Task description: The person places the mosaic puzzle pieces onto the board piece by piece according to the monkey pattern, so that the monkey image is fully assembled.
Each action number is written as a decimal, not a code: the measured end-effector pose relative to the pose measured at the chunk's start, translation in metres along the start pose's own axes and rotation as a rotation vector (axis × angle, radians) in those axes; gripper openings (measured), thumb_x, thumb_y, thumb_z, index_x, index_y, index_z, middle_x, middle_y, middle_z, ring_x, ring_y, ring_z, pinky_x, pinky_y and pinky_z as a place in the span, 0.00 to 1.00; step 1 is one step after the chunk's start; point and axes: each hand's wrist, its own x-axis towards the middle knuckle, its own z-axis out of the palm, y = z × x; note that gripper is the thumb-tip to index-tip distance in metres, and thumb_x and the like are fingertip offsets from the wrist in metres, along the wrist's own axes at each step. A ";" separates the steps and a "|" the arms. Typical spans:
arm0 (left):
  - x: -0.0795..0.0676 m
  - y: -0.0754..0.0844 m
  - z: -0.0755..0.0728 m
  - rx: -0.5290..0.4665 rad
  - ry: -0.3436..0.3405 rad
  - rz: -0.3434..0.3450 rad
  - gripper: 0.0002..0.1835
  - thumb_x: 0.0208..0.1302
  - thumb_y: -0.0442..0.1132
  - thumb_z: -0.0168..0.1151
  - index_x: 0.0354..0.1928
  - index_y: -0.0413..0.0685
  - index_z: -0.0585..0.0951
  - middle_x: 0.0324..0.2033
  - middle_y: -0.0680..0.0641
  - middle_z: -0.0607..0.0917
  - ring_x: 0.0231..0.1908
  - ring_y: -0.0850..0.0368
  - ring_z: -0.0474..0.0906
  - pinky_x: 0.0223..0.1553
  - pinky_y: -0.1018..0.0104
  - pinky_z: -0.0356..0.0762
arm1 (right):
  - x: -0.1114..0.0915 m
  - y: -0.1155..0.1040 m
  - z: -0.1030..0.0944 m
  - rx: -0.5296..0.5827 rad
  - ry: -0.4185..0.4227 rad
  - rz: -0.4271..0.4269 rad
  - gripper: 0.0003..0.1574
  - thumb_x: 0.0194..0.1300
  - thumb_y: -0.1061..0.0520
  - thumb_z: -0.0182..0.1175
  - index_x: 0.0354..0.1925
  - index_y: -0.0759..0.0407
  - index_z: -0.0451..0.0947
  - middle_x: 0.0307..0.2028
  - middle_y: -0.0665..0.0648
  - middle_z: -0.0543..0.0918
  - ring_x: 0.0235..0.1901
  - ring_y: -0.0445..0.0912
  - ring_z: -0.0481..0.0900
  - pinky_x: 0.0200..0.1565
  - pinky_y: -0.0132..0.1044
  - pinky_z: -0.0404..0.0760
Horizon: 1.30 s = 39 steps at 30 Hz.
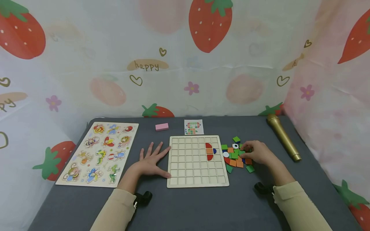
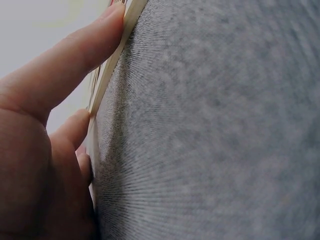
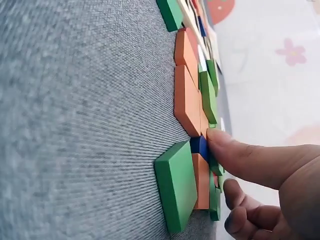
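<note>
A pale wooden grid board (image 1: 188,163) lies at the middle of the table. My left hand (image 1: 151,162) is spread flat beside it, the thumb and index finger touching its left edge; the left wrist view shows the thumb (image 2: 85,55) against that edge. On the board are two red curved tiles (image 1: 209,157), an orange square (image 1: 209,150) between them and a blue half-round tile (image 1: 214,151). My right hand (image 1: 257,152) reaches into a pile of coloured tiles (image 1: 239,163) right of the board. Its thumb (image 3: 230,152) touches the pile, the fingertips apart from it; no tile shows held.
A picture card (image 1: 194,127) lies behind the board, with a pink block (image 1: 162,127) to its left. The insect picture board (image 1: 78,157) lies at the left. At the right rests a gold microphone-like cylinder (image 1: 284,138). A strawberry-print curtain (image 1: 173,93) hangs behind the table.
</note>
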 end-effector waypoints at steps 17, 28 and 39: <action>0.000 -0.003 0.001 0.013 0.000 -0.008 0.64 0.43 0.75 0.71 0.81 0.74 0.47 0.82 0.51 0.36 0.78 0.40 0.19 0.70 0.29 0.18 | 0.024 -0.075 0.037 0.159 0.006 -0.100 0.13 0.68 0.50 0.67 0.45 0.55 0.89 0.39 0.53 0.88 0.36 0.45 0.81 0.37 0.39 0.81; 0.002 -0.004 0.002 0.018 0.002 -0.002 0.64 0.43 0.75 0.71 0.81 0.74 0.48 0.82 0.51 0.37 0.78 0.40 0.19 0.70 0.29 0.18 | 0.035 -0.109 0.073 0.073 0.027 -0.151 0.03 0.66 0.53 0.69 0.35 0.49 0.87 0.28 0.45 0.85 0.27 0.39 0.79 0.33 0.36 0.79; 0.001 -0.003 0.001 0.015 -0.002 -0.006 0.64 0.43 0.75 0.71 0.80 0.74 0.48 0.82 0.51 0.37 0.78 0.40 0.19 0.70 0.29 0.18 | 0.037 -0.112 0.078 0.009 0.024 -0.178 0.03 0.65 0.52 0.70 0.36 0.49 0.89 0.29 0.45 0.84 0.27 0.40 0.76 0.33 0.36 0.76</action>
